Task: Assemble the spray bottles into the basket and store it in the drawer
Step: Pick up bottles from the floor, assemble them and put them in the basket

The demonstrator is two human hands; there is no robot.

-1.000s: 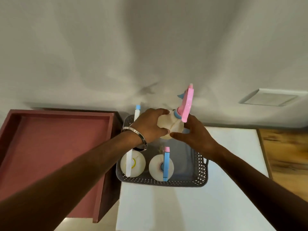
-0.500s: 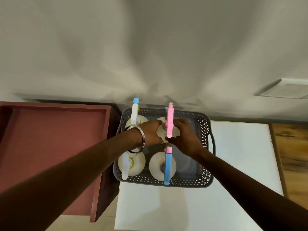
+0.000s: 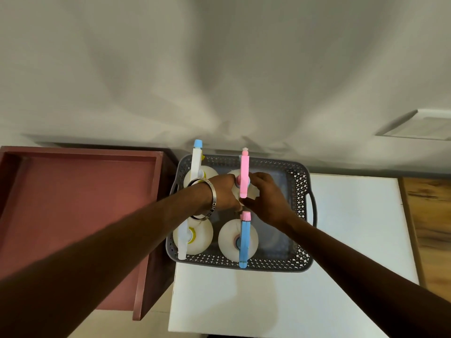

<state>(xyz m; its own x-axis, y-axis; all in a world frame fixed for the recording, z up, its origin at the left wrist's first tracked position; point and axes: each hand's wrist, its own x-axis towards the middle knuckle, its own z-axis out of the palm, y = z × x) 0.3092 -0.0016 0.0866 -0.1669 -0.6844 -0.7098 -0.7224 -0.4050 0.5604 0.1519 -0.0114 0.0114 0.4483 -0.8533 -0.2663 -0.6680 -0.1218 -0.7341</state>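
Hands seating the pink-trigger bottle point(image 3: 240, 189) in the far middle slot of the basket point(image 3: 303, 261).
Left hand point(image 3: 225, 193) and right hand point(image 3: 266, 198) are both curling fingers round the bottle body just below the pink head; each grip is closing on it, nothing else held. Three other bottles are standing upright in the basket: the white-trigger one point(image 3: 195, 235) near left, the blue-trigger one point(image 3: 238, 240) near middle, another point(image 3: 201, 173) far left. Basket is sitting on the white desk point(image 3: 244, 301), beside the open drawer point(image 3: 80, 203). Bottles are looking light, stiff plastic, smooth so possibly slippery; better taking hold at the neck. Basket: lifting by the side handles, loaded weight sitting to the left.
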